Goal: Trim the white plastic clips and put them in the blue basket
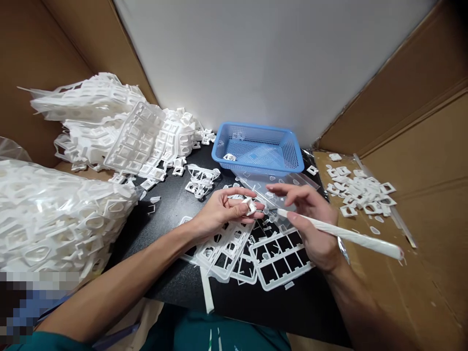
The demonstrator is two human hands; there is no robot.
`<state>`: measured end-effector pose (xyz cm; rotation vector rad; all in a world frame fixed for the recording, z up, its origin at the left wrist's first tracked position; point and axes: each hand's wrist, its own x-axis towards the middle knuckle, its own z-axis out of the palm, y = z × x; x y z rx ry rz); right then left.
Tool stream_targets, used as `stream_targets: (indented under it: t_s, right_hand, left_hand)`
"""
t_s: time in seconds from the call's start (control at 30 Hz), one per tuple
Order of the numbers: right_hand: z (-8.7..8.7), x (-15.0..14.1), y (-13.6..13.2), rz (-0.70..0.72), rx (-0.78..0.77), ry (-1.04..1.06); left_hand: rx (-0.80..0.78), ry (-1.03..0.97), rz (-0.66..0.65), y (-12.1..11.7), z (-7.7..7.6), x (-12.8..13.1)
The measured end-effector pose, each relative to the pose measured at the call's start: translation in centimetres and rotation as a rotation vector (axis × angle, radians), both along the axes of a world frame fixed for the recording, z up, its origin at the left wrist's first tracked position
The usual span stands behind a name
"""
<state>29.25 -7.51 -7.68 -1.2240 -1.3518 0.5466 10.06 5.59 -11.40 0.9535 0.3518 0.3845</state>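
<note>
My left hand (232, 207) pinches a small white plastic piece (250, 206) with an opening in it, between thumb and fingers. In my right hand (316, 226) lies a long, thin tool with a white-wrapped handle (351, 235); its narrow tip points at the piece, and whether they touch I cannot tell. Its kind is not clear. My right index finger is lifted off the handle. Below both hands are flat white plastic frames (280, 258) with rectangular openings, a sheet still bearing pieces (228, 243), and small scraps.
A blue basket (258, 127) with a white piece inside stands behind my hands. White pieces (360, 190) are heaped on cardboard at right. Stacked sheets (135, 136) and a full clear bag (54, 219) fill the left. Cardboard walls (409, 92) flank the black table (164, 265).
</note>
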Motion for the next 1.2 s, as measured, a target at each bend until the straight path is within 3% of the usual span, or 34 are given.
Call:
stream_targets:
  t_s: [0.13, 0.3, 0.63, 0.8, 1.07, 1.2]
  right_hand:
    - [-0.6, -0.1, 0.0, -0.146, 0.08, -0.187]
    - [-0.8, -1.1, 0.1, 0.039, 0.008, -0.49]
    - [-1.2, -1.9, 0.1, -0.003, 0.013, -0.43]
    - [-1.5, -2.2, 0.2, -0.104, 0.088, -0.696]
    - [-1.5, -2.1, 0.4, -0.169, 0.234, -0.855]
    - [-1.4, 0.0, 0.3, -0.187, 0.327, -0.96]
  left_hand:
    - [0.016, -0.01, -0.043, 0.0, -0.1, 0.0]
    - [0.03, 0.034, -0.077, -0.3, 0.1, -0.1]
    - [0.059, 0.057, 0.014, -0.8, 0.1, 0.3]
    - [0.066, 0.088, 0.028, -0.7, 0.1, 0.3]
    - [0.068, 0.09, -0.054, -0.1, 1.0, 0.1]
    - [0.055, 0.047, -0.174, 0.2, 1.2, -0.5]
